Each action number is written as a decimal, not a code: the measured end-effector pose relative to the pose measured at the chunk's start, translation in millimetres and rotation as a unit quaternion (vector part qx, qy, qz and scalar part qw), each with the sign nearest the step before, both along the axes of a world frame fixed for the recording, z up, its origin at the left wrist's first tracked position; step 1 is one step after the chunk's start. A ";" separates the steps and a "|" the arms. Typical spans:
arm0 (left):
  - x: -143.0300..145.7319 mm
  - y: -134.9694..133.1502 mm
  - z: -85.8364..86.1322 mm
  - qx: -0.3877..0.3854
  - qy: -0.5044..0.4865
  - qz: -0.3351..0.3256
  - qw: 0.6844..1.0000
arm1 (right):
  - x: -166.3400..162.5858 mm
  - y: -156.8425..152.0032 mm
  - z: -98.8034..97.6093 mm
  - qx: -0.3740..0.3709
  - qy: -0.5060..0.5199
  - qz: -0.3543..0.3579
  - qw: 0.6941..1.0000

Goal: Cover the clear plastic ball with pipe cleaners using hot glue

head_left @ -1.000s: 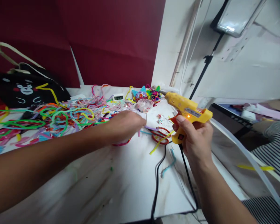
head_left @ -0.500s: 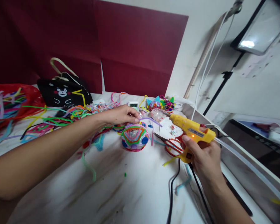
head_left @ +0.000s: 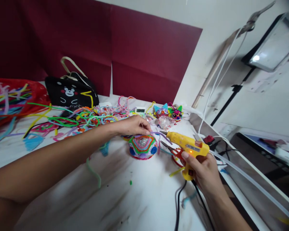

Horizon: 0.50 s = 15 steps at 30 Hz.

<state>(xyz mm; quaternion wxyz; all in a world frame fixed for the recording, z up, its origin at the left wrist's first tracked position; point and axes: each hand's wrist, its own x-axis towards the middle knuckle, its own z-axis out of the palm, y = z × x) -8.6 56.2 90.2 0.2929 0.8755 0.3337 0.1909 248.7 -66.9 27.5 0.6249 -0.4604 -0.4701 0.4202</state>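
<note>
My right hand (head_left: 202, 170) is wrapped round the grip of a yellow hot glue gun (head_left: 188, 146) with its orange light on and its nozzle pointing left. A clear glue stick (head_left: 250, 183) trails out of its back. My left hand (head_left: 132, 125) pinches the end of a thin purple pipe cleaner (head_left: 162, 134) just above a dome-shaped ball covered in coloured pipe-cleaner loops (head_left: 142, 146). The glue gun's nozzle sits close to the purple strand, right of the ball.
A heap of coloured pipe cleaners (head_left: 82, 118) covers the back left of the white table (head_left: 125, 205). A black bear bag (head_left: 71, 91), a small digital clock (head_left: 140, 110), two decorated cat figures (head_left: 169, 111), red scissors (head_left: 175, 154) and black cords (head_left: 178, 205) lie around.
The view swung left and the decorated ball came into sight. My right hand brought the glue gun left and lower, toward the purple strand pinched by my left hand.
</note>
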 end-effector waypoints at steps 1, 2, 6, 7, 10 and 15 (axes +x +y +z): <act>0.6 0.3 -1.4 0.008 -0.003 -0.002 1.000 | 0.3 -0.6 -0.2 -0.002 -0.007 -0.001 1.000; 1.0 0.7 -2.8 0.015 -0.005 -0.003 1.000 | 0.3 -1.4 -0.2 -0.005 -0.014 0.002 1.000; 1.9 2.1 -6.5 0.030 -0.009 0.002 1.000 | -4.1 -6.6 1.6 -0.007 -0.019 0.011 1.000; 2.1 2.0 -6.4 0.030 -0.014 0.006 0.999 | -6.0 -8.2 2.4 -0.004 -0.017 0.012 1.000; 0.9 -0.4 -3.8 0.010 -0.050 0.023 0.998 | -11.1 -13.0 4.7 -0.003 -0.023 0.016 1.000; -12.4 -10.2 -7.2 -0.052 -0.203 0.081 0.974 | -14.0 -18.8 4.4 -0.004 -0.079 0.026 0.996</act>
